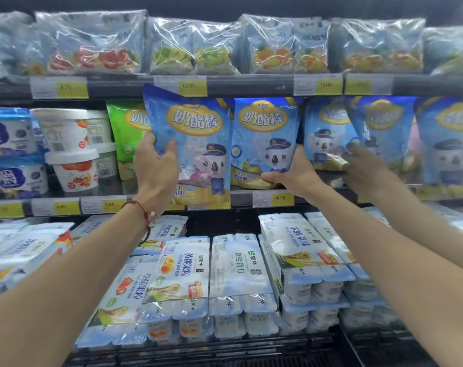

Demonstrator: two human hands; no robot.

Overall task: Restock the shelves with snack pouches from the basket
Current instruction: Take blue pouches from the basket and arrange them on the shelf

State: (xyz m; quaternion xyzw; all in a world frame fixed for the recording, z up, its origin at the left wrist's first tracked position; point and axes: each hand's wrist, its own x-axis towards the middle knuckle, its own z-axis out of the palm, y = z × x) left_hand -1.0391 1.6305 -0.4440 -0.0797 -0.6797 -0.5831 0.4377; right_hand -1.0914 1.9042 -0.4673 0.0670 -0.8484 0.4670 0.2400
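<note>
Left hand point(156, 160) grasps blue cheese-stick pouch point(190, 144) by its left edge, before the middle shelf point(241, 200) | right hand point(294, 176) pinches shelved pouch point(264, 139) at its base | tip: hold that one aside, seat the held pouch upright, label forward.

A: What fills the top row?
B: Clear-wrapped bags point(92, 43) side by side, printed with red, green and orange fruit.
A: And the middle row, far left?
B: White tubs point(71, 133) stacked two high. Blue-lidded tubs point(10, 133) stand just left of them, also stacked.
A: Lower down?
B: Pale blue multipacks of small cups point(241, 271), piled in layers. Yellow price tags point(280, 198) run between rows; one reads 10.00.
</note>
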